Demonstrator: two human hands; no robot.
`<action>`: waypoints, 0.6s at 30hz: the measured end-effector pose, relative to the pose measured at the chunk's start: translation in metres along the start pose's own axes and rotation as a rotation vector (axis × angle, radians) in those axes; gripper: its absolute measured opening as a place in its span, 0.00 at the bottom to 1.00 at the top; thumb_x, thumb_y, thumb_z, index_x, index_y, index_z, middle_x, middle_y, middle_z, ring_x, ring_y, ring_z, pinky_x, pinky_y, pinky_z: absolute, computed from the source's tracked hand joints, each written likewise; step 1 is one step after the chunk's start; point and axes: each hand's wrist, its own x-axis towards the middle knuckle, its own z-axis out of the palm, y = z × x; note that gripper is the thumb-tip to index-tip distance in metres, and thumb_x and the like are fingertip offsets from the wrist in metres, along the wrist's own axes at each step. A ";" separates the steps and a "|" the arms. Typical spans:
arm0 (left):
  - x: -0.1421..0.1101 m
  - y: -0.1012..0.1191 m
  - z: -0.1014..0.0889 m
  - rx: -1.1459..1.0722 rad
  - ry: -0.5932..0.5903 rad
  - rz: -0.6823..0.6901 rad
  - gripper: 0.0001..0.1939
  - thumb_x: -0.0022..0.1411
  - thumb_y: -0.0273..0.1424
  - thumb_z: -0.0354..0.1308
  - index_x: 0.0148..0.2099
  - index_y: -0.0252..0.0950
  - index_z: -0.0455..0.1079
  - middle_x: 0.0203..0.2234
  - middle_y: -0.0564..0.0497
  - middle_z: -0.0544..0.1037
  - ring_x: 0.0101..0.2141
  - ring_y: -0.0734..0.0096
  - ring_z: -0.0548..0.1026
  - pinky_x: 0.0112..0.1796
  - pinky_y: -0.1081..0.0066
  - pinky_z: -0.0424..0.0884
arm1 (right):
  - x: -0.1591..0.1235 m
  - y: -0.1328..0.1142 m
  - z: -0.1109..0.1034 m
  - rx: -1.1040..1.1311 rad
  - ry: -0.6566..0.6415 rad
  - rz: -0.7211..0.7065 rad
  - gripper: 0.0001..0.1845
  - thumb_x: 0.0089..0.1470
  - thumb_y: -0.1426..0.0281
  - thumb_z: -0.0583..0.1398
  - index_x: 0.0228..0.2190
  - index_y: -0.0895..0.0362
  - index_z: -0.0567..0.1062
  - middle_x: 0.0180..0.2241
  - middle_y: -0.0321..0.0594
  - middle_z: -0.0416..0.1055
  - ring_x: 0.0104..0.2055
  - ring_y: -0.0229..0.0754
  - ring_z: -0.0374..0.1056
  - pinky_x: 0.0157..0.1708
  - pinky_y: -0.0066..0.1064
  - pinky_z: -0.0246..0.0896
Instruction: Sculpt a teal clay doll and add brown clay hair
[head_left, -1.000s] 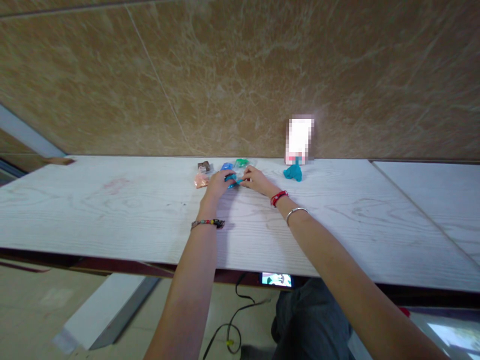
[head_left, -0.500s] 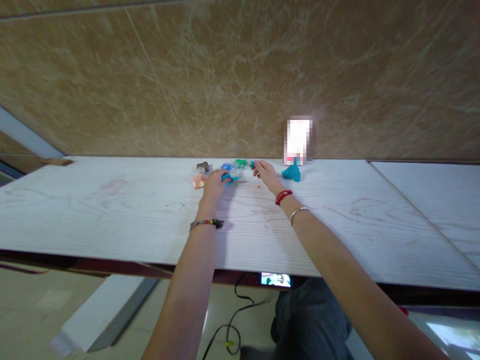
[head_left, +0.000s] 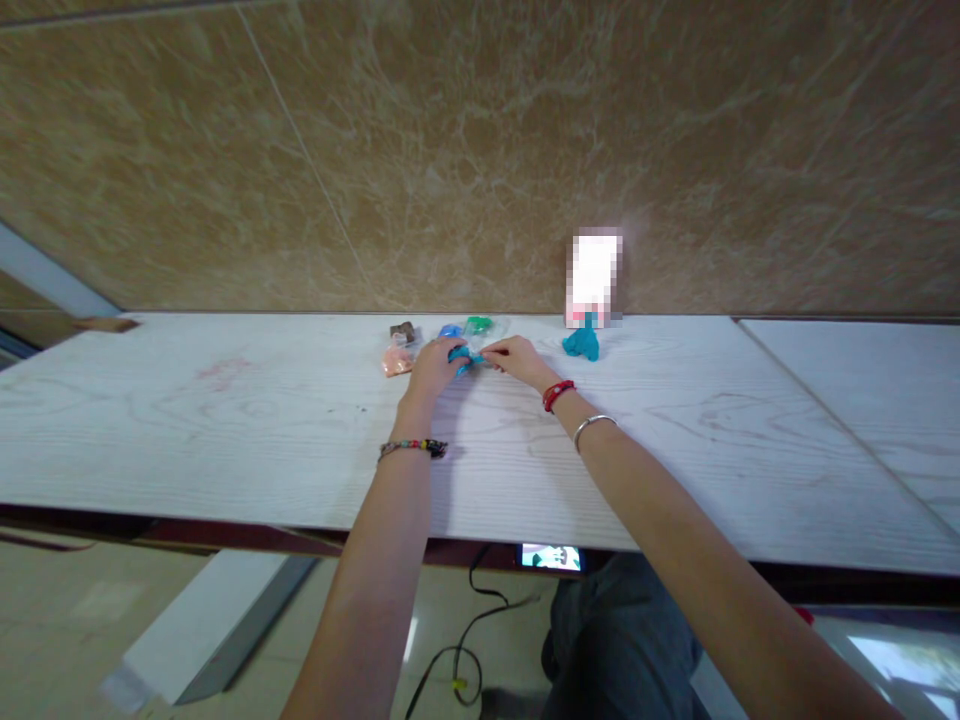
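Observation:
My left hand is closed on a piece of bright teal modelling clay over the white table. The thumb and fingers of my right hand pinch together at the clay's right end. What lies between those fingertips is too small to make out fully. Beyond my left hand are small clear packets: a brown packet, a peach packet, a blue packet and a green packet. To the right of my right hand, a teal clay shape stands by the wall.
A bright, pixelated upright rectangle leans at the marbled wall. The white tabletop runs along the wall. Below its front edge are a lit phone screen, a black cable and a long white box.
My right hand has come left and slightly down from near the wall, bringing its fingertips to the clay in my left hand. My left hand has barely moved.

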 end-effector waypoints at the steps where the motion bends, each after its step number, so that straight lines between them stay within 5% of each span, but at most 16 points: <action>1: 0.000 0.000 0.000 -0.002 0.003 0.000 0.16 0.53 0.30 0.54 0.45 0.34 0.70 0.41 0.46 0.75 0.43 0.61 0.70 0.44 0.65 0.65 | 0.000 -0.001 -0.001 -0.045 -0.005 -0.027 0.12 0.50 0.71 0.56 0.33 0.62 0.78 0.23 0.37 0.73 0.25 0.33 0.65 0.27 0.23 0.56; 7: 0.001 0.000 0.003 -0.058 -0.008 -0.034 0.16 0.53 0.29 0.53 0.45 0.34 0.70 0.41 0.46 0.75 0.42 0.62 0.71 0.44 0.66 0.65 | 0.002 -0.004 0.001 -0.233 -0.005 -0.145 0.11 0.48 0.72 0.58 0.34 0.60 0.78 0.29 0.40 0.74 0.31 0.36 0.65 0.32 0.25 0.54; 18: -0.002 0.015 -0.004 -0.213 -0.067 -0.182 0.17 0.53 0.31 0.54 0.45 0.33 0.71 0.39 0.49 0.76 0.38 0.66 0.73 0.42 0.69 0.67 | 0.005 0.008 0.000 0.110 -0.008 -0.253 0.10 0.44 0.71 0.61 0.32 0.59 0.78 0.26 0.36 0.68 0.27 0.31 0.60 0.29 0.24 0.55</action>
